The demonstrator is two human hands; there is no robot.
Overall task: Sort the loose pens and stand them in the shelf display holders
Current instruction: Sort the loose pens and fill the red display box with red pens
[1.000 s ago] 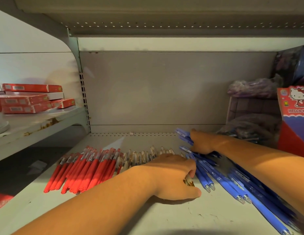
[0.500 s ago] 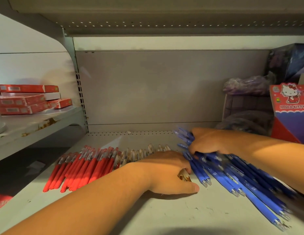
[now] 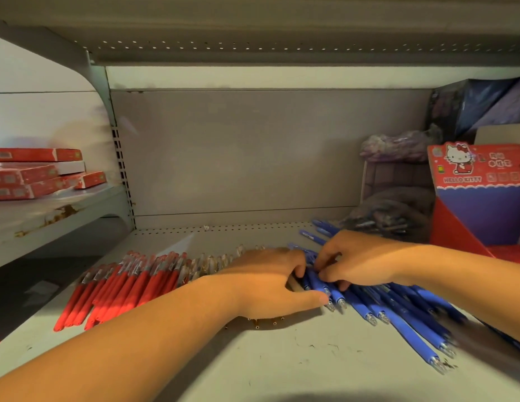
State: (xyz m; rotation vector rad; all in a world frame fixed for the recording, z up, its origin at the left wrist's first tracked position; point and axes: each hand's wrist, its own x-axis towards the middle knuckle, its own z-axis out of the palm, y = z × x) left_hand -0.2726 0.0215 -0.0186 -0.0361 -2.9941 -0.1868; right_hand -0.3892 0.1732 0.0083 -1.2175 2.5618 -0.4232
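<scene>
Three groups of loose pens lie on the grey shelf (image 3: 282, 358): red pens (image 3: 122, 288) at the left, gold-and-clear pens (image 3: 213, 262) in the middle, blue pens (image 3: 398, 311) fanned out at the right. My left hand (image 3: 267, 282) lies cupped over the right end of the gold pens, fingers curled down, thumb stretched toward the blue ones. Just to its right, my right hand (image 3: 360, 262) curls its fingers onto the upper ends of the blue pens. A red-and-blue Hello Kitty display holder (image 3: 482, 204) stands at the right.
Purple plastic bags and a checked box (image 3: 395, 181) fill the back right corner, with a dark box (image 3: 479, 105) above them. Red flat boxes (image 3: 35, 175) are stacked on the neighbouring shelf to the left. An upper shelf (image 3: 253, 39) hangs low overhead.
My right hand has drawn back from the far ends of the blue pens to meet my left hand, pulling the blue pens closer together. My left hand has stayed over the gold pens.
</scene>
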